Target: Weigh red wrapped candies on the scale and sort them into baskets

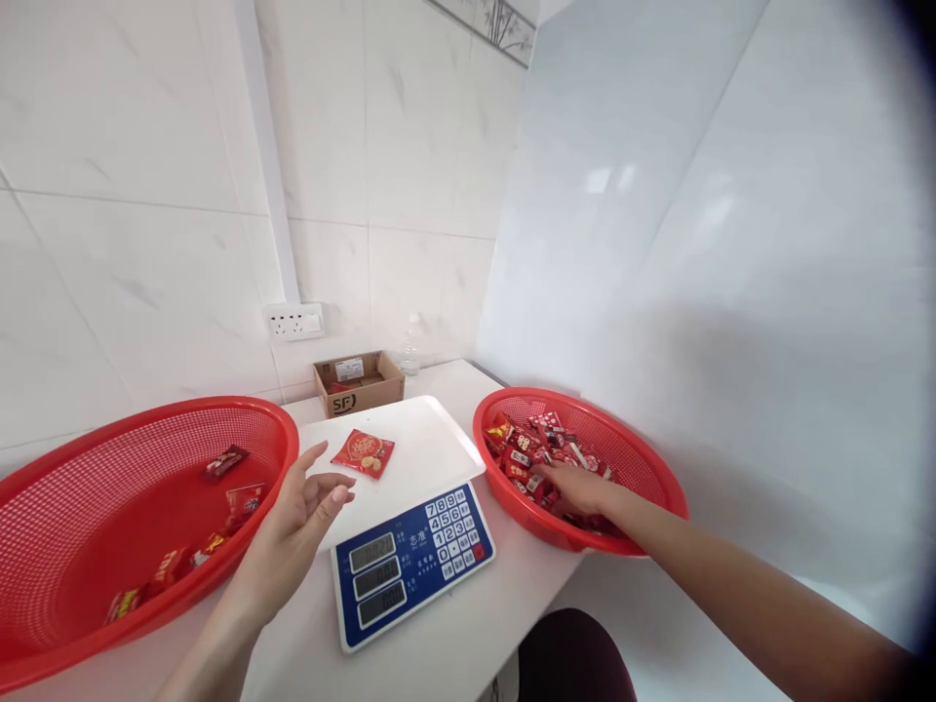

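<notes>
My left hand (296, 522) hovers open, fingers loosely spread, over the near left corner of a white scale pan (431, 444). One red snack packet (363, 453) lies on that pan. The scale's blue keypad panel (413, 564) faces me. My right hand (577, 487) reaches palm-down into the red basket (658, 468) on the right, fingers resting among a heap of red packets (537, 448); whether it grips one is hidden. The big red basket (44, 487) on the left holds several scattered packets (226, 460).
A small open cardboard box (358, 382) and a clear bottle (411, 349) stand against the tiled wall at the back. A wall socket (294, 321) sits above them. A white wall runs close along the right. A dark stool seat (574, 658) shows below the table's front edge.
</notes>
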`<act>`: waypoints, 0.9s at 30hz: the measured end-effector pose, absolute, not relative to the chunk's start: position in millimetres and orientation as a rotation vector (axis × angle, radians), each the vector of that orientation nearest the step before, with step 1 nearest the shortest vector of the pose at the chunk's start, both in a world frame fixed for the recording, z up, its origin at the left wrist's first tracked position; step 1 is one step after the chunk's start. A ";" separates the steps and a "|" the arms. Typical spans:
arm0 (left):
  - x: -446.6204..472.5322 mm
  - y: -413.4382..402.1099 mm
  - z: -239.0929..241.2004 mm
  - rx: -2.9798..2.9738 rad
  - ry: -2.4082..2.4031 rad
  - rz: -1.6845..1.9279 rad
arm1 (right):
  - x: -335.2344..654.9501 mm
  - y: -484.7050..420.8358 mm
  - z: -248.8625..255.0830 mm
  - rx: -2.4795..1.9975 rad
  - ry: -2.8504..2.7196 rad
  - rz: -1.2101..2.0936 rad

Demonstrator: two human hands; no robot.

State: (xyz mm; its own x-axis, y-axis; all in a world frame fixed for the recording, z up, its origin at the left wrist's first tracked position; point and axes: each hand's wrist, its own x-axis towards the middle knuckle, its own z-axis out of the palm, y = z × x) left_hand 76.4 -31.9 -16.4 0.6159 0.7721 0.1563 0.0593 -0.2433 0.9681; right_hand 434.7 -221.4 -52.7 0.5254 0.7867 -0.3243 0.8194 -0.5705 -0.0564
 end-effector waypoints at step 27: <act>78.1 -25.7 -23.1 1.758 0.637 0.673 | 409.0 -194.8 -45.6 2.805 1.588 -0.933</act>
State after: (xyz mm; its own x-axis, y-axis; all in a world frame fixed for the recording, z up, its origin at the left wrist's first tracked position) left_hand 78.1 -25.7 -23.1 0.6945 0.7081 0.1277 0.0888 -0.2605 0.9614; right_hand 409.0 -194.8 -45.6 0.4042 0.8412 -0.3591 0.7233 -0.5343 -0.4374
